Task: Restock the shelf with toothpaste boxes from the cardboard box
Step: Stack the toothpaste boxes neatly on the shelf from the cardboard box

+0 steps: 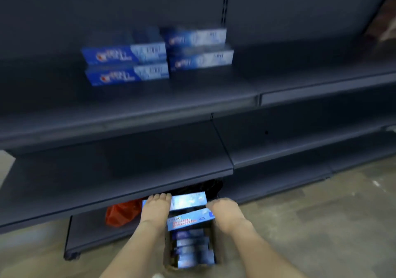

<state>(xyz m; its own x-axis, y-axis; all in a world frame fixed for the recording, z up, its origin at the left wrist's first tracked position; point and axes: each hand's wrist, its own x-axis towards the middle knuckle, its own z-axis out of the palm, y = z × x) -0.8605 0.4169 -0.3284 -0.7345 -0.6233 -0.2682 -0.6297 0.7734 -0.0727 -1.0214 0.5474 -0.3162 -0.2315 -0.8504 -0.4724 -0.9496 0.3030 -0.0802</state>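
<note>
Both hands grip toothpaste boxes above the cardboard box.

The left hand (155, 208) closes its fingers over the upper toothpaste box (188, 200); the right hand (224, 210) grips the end of the lower toothpaste box (189, 218). Directly below the hands, the cardboard box (217, 241) holds more boxes. Well above, the shelf (128, 106) carries four stacked boxes (158, 54). Left of the left hand lies a red bag (122, 213).

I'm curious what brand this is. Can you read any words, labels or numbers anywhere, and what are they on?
Nothing can be read.
Stacked toothpaste boxes on the shelf: white lettering and a red logo, blurred.
Box in the left hand: print blurred.
Box in the right hand: lines of red and white characters, too blurred.
Boxes in the cardboard box: illegible.
</note>
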